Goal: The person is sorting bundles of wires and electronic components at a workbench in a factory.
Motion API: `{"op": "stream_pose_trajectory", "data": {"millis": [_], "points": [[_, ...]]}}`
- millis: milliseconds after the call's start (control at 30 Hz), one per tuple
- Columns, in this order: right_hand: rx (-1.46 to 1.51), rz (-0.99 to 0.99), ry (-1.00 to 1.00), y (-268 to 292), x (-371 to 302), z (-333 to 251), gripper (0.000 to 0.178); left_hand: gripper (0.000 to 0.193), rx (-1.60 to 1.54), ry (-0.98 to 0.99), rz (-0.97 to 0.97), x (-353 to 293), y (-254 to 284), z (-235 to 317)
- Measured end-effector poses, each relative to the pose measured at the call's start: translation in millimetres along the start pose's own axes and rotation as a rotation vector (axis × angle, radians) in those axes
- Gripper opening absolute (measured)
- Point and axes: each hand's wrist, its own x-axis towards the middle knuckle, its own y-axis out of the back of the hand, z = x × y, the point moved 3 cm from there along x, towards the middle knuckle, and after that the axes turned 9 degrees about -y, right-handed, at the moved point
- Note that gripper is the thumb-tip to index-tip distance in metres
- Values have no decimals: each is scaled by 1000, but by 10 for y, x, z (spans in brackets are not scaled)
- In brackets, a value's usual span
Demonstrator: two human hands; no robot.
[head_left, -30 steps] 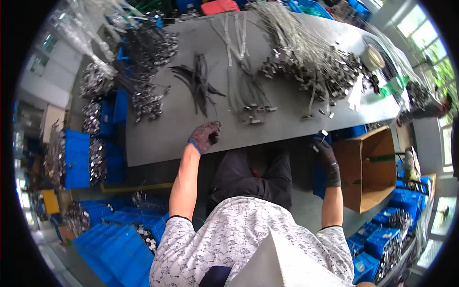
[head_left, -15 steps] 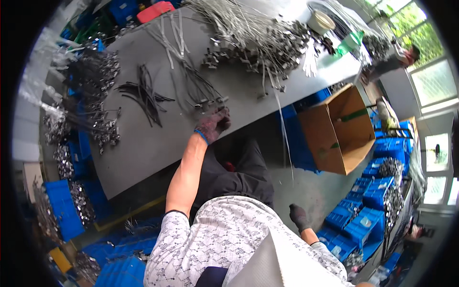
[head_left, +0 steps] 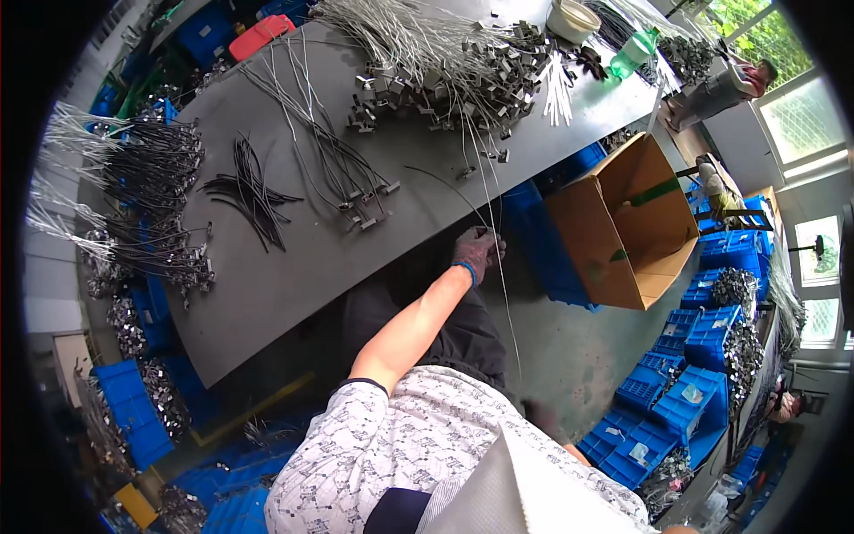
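Note:
My left hand, in a dark, reddish-speckled glove with a blue cuff, is just off the table's front edge. Its fingers are curled around the end of a thin black tube, whose other end arches back over the tabletop. Pale wires from the pile hang over the edge right beside this hand. Low at my right side, my right hand is a dark gloved blur, partly hidden by my shirt. On the table left of my left hand lie a bunch of connector cables and a bundle of black tubes.
A large heap of cables with metal connectors covers the far side of the grey table. An open cardboard box stands right of the table. Blue crates line the right side. Another person is at the far right.
My left hand has moved right, from beside the connector cables to the hanging wires, and now has a black tube in it. My right hand has dropped back toward my side. The view has shifted slightly.

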Motion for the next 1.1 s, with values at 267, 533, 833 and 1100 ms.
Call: {"op": "stream_pose_trajectory", "data": {"millis": [267, 533, 833, 1100], "points": [[-186, -363, -419, -218, -436, 841, 41, 14, 4, -406, 92, -248, -199, 1033], [-169, -147, -281, -14, 141, 814, 41, 14, 64, -963, 164, -320, -178, 2244], [-210, -83, -260, 123, 227, 644, 39, 15, 169, -981, 191, -438, 67, 2300], [-275, -77, -282, 67, -3, 595, 35, 13, 91, -996, 195, -454, 191, 2367]]}}
